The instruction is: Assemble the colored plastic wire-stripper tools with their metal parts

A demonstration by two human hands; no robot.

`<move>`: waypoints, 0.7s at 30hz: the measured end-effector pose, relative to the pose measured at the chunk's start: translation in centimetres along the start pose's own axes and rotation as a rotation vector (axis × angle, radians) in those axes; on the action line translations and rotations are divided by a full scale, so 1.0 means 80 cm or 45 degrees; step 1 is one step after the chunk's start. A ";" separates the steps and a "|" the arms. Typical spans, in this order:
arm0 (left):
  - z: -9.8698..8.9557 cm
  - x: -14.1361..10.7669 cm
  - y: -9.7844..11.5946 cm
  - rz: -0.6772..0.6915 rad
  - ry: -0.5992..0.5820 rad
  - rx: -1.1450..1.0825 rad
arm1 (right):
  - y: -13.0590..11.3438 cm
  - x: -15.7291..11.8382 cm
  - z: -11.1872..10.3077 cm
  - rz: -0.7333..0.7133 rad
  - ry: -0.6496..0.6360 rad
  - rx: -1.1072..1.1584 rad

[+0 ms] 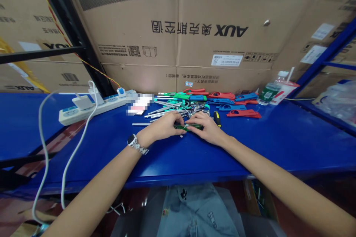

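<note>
My left hand, with a watch on its wrist, pinches the left end of a dark green, see-through lighter casing low over the blue table. On the casing's right end, the fingers of my right hand are closed. Both sets of fingertips meet near its middle and hide part of it. A thin metal rod sticks out left from behind my left hand; whether it joins the casing I cannot tell. Just below the casing lies a small white piece. Beyond my hands is a pile of lighter parts with metal tubes and wires.
Red casings and blue casings lie behind right, near a yellow-black screwdriver. A bottle and a cup stand farther right. Left are a phone and a power strip with white cables. Cardboard walls the back.
</note>
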State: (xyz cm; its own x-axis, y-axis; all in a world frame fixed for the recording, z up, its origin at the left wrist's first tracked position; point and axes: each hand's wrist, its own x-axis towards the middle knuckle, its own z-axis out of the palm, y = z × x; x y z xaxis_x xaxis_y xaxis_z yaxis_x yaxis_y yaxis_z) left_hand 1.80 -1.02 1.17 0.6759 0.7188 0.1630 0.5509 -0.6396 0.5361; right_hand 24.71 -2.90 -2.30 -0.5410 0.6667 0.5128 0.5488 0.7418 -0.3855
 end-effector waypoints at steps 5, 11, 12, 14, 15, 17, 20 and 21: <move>0.005 0.003 -0.004 0.010 0.010 -0.064 | 0.000 0.000 0.000 -0.051 0.037 0.027; 0.001 0.000 -0.002 -0.028 -0.008 -0.027 | 0.002 0.000 0.001 -0.124 0.015 -0.037; -0.001 -0.001 -0.002 -0.039 0.003 -0.008 | 0.003 0.000 0.002 -0.120 0.002 -0.049; -0.007 -0.004 -0.001 -0.057 0.036 0.005 | 0.004 -0.001 0.002 -0.109 -0.021 -0.058; -0.010 -0.005 -0.001 -0.060 0.042 -0.002 | 0.005 -0.001 0.002 -0.105 -0.028 -0.061; -0.015 -0.008 -0.001 -0.060 0.012 -0.018 | 0.006 -0.001 0.002 -0.102 -0.036 -0.065; -0.018 -0.010 -0.001 -0.078 -0.078 0.000 | 0.006 -0.001 0.001 -0.096 -0.053 -0.078; -0.018 -0.010 -0.001 -0.086 -0.096 0.006 | 0.006 -0.001 0.001 -0.091 -0.063 -0.087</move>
State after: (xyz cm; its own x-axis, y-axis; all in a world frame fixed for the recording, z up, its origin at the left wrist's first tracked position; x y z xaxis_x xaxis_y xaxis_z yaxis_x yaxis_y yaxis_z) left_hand 0.53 -1.17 2.18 0.6720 0.7378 0.0639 0.5986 -0.5920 0.5397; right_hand 24.98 -2.56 -2.58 -0.6102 0.6165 0.4976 0.5493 0.7818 -0.2950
